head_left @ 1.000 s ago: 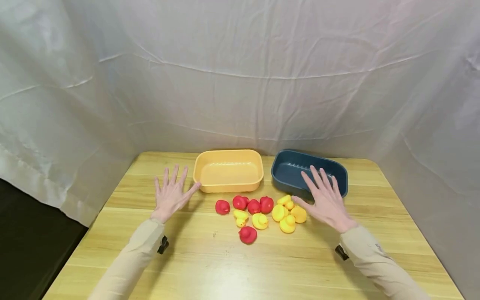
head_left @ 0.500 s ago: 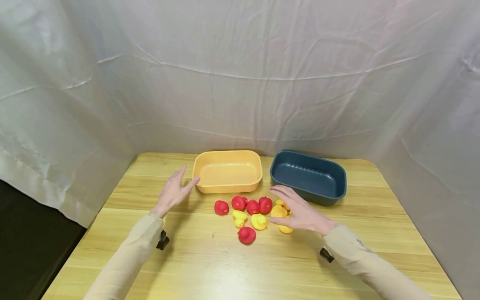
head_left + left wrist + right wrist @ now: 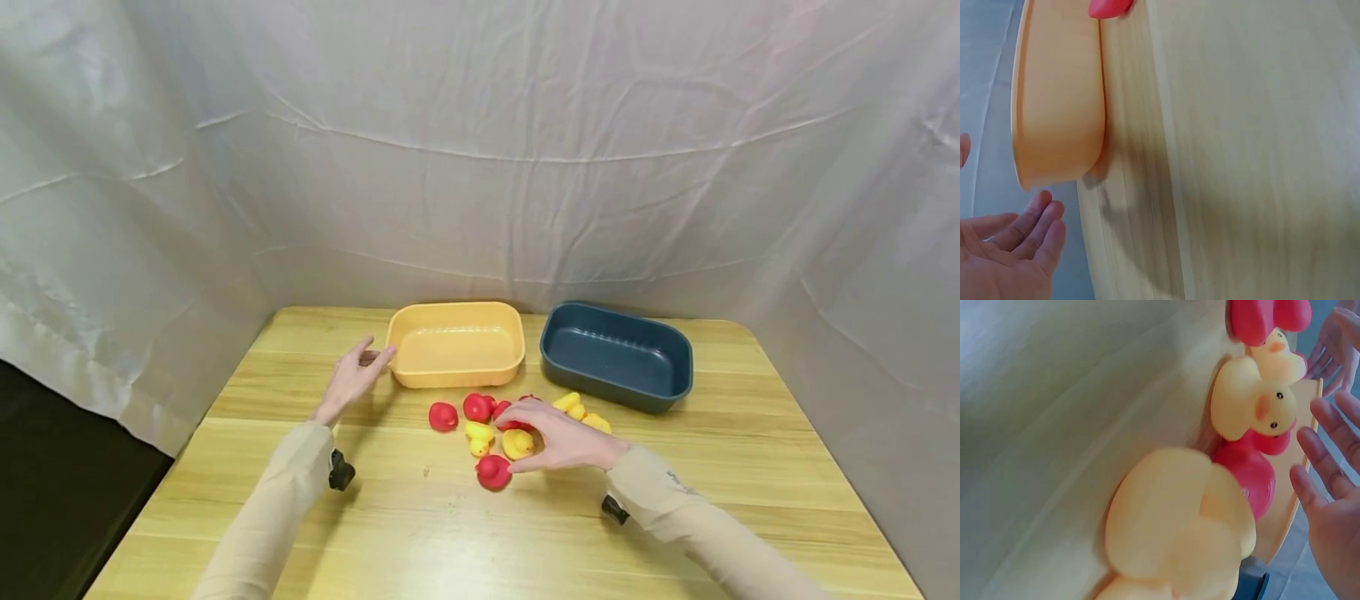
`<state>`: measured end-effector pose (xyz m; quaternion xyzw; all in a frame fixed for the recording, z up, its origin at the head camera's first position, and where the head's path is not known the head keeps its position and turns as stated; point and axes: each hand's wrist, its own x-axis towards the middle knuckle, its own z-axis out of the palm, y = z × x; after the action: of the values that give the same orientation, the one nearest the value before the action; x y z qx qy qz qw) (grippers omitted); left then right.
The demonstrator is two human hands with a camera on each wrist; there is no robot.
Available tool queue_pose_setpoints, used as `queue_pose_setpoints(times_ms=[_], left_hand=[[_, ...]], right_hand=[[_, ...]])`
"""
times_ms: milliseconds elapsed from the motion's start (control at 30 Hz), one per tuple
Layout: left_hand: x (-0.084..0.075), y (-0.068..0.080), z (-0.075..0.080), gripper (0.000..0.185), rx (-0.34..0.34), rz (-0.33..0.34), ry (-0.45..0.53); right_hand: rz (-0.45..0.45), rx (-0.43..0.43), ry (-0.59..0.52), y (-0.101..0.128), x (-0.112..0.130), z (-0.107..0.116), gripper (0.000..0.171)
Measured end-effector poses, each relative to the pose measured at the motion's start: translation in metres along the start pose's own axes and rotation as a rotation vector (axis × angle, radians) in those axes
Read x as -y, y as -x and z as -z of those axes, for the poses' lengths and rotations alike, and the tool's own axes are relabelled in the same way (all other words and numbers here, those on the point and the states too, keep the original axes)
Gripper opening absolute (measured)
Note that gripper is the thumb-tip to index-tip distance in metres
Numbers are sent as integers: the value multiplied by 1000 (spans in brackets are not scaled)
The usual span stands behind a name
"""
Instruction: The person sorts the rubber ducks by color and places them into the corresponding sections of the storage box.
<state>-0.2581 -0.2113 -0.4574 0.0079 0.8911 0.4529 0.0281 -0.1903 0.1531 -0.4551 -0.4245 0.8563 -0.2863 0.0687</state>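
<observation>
Head view, hovering with curved fingers of the right hand apart near a yellow duck lying among red ducks on the surface, extending the left hand, thumb apart, beside an orange tray standing near a blue tray.

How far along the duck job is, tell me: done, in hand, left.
Done: nothing visible; yellow tub and dark blue tub look empty. In hand: nothing gripped; the right hand is open near a yellow rubber duck, the left hand beside the yellow tub. Left: seemingly everything; yellow and red rubber ducks lie loose on the table.
</observation>
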Motion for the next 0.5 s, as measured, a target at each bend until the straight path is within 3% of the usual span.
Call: queue_pose_setpoints(times_ms=[233, 500], left_hand=[[-1, -4, -4, 76, -46, -2, 12], [4, -9, -10, 64, -109, -10, 59]], right_hand=[[-104, 88, -54, -7, 5, -7, 51], [-126, 116, -68, -13, 6, -17, 41]])
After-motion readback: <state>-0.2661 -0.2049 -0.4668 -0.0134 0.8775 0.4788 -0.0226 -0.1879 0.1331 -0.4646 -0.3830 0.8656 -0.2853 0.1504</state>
